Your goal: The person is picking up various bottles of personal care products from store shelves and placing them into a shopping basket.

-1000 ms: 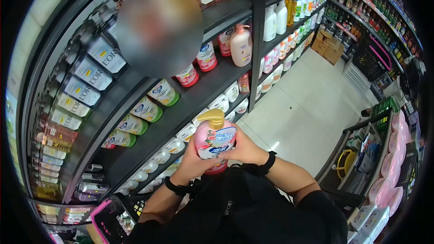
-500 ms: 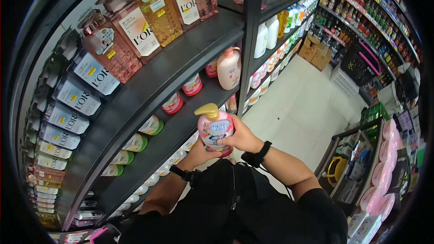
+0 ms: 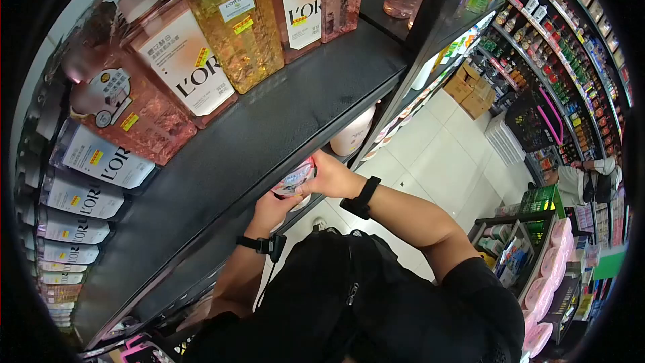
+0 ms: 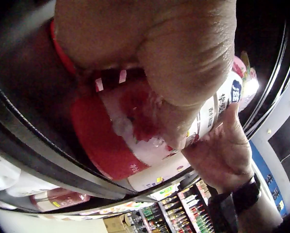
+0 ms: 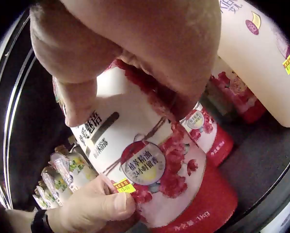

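A pink-and-white pump bottle (image 3: 293,178) with a red base and a flower label is gripped between both hands, tilted, at the edge of a black shelf (image 3: 269,128), partly under the board above. My left hand (image 3: 272,207) cups it low near the base (image 4: 111,150). My right hand (image 3: 327,173) grips the upper side. In the right wrist view the label (image 5: 145,167) faces the camera, with left fingers (image 5: 99,208) pinching its lower edge. The pump top is hidden.
Tall amber and pink L'OR bottles (image 3: 235,27) stand on the shelf above. A cream pump bottle (image 5: 261,63) and red-based bottles (image 5: 210,133) stand behind on the same shelf. A tiled aisle (image 3: 437,161), cardboard boxes (image 3: 474,91) and a display rack (image 3: 537,262) lie to the right.
Both hands have carried the bottle up and forward from chest height to the shelf edge, tilting it. The view has moved closer to the shelves and higher.
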Motion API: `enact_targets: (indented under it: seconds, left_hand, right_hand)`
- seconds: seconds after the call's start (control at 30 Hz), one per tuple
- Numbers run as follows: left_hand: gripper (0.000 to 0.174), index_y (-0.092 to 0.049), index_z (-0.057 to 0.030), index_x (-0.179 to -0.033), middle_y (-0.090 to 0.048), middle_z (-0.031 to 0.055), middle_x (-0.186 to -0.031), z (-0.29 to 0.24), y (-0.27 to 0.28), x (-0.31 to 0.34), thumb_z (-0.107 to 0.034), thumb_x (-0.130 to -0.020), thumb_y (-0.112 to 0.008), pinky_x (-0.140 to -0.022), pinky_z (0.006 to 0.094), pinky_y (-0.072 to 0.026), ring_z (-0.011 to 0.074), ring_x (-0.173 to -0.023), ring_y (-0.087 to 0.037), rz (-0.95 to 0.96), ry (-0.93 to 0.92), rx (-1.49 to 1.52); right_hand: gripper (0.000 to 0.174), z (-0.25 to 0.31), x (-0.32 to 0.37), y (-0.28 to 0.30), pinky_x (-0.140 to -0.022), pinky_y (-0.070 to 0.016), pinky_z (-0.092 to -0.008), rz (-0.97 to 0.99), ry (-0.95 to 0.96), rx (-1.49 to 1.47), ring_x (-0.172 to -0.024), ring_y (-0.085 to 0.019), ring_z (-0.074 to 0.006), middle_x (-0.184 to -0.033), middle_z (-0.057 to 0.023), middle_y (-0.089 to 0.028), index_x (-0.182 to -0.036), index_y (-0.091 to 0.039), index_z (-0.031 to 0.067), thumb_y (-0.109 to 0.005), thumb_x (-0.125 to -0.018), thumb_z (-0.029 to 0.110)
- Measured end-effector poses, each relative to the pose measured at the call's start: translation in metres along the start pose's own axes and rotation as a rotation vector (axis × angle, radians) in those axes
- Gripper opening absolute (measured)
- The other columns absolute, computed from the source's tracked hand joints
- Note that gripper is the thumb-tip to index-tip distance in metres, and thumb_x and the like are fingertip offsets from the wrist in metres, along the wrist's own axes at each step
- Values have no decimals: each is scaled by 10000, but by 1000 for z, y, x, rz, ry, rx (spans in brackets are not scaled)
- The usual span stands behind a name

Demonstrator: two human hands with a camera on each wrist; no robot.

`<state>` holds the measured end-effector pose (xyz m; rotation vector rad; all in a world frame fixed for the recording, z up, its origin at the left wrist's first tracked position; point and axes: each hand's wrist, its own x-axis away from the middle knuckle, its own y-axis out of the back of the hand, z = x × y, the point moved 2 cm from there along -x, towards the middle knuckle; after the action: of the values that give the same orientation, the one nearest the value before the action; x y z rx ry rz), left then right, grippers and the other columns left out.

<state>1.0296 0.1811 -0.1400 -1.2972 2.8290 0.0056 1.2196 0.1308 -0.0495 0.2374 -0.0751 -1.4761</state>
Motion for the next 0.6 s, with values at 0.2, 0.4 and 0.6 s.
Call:
enact_targets:
  seconds: [0.2, 0.4, 0.6]
  left_hand:
    - [436, -668, 19, -1184, -713, 91, -1152, 2, -5, -18, 13, -767, -795, -960, 343, -517, 172, -1065, -664, -59, 85, -88]
    - [436, -665, 19, -1205, -722, 99, -1162, 27, -9, -27, 16, -785, -783, -976, 333, -512, 182, -1075, -673, -68, 24, -204]
    - [470, -637, 19, -1228, -708, 110, -1200, 29, -14, -31, 21, -783, -790, -1013, 340, -492, 188, -1112, -662, -86, 93, -215]
  right_hand:
    - [624, -27, -11, 12, -1057, -458, -386, -25, -5, -10, -1203, -579, -239, -1237, -137, -626, -1324, -517, -5, -808, -773, 30]
    - [691, -78, 24, 17, -969, -510, -356, -53, 18, 23, -1135, -607, -219, -1291, -149, -589, -1435, -407, 8, -772, -853, 83]
    - [561, -194, 149, 64, -874, -550, -378, -121, -460, 250, -1003, -667, -255, -1164, -172, -656, -1367, -505, 8, -742, -905, 223]
